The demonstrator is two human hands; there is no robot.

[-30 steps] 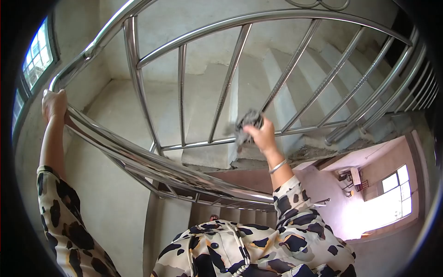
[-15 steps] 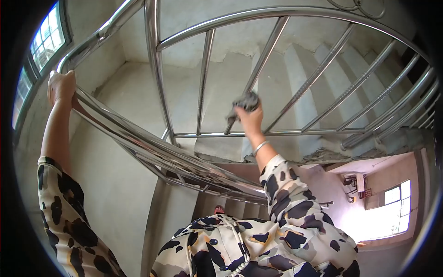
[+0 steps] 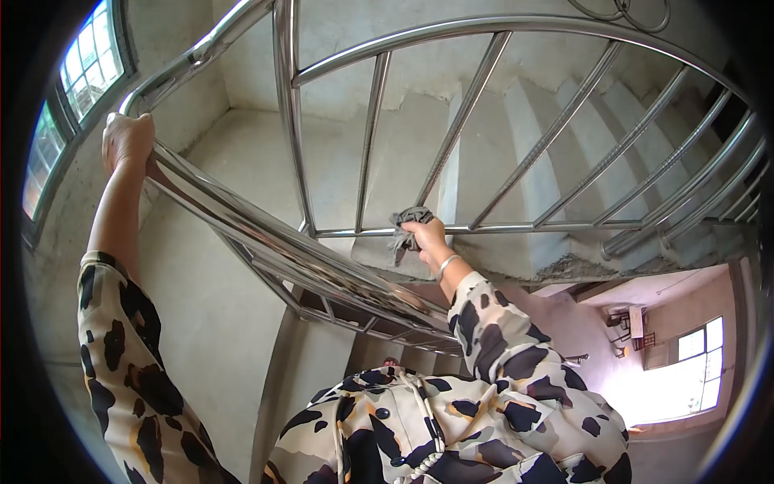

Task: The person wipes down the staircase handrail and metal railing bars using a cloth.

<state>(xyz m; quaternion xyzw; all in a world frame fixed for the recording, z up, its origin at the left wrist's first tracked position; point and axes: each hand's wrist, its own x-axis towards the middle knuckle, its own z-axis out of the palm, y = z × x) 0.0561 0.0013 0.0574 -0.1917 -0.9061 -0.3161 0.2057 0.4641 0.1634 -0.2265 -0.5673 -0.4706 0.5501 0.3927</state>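
Note:
A crumpled grey cloth (image 3: 409,219) is bunched in my right hand (image 3: 429,240), pressed around the lower rail at the foot of a slanted metal baluster (image 3: 466,113). The fingers are closed on the cloth, and part of it hangs below the rail. At the far left my left hand (image 3: 129,139) is wrapped around the shiny metal handrail (image 3: 218,211) near its bend. Above, the curved top rail (image 3: 451,26) of the stair railing arches over several slanted balusters.
Concrete steps (image 3: 524,161) rise behind the railing to the right. Barred windows (image 3: 93,60) are at the upper left. More steps (image 3: 371,355) lead down below me. At the lower right, a room with a bright window (image 3: 701,363) and some furniture shows far below.
My right hand has moved down along the baluster with the cloth, from partway up to the lower rail. My left hand stays on the handrail; the view has shifted slightly.

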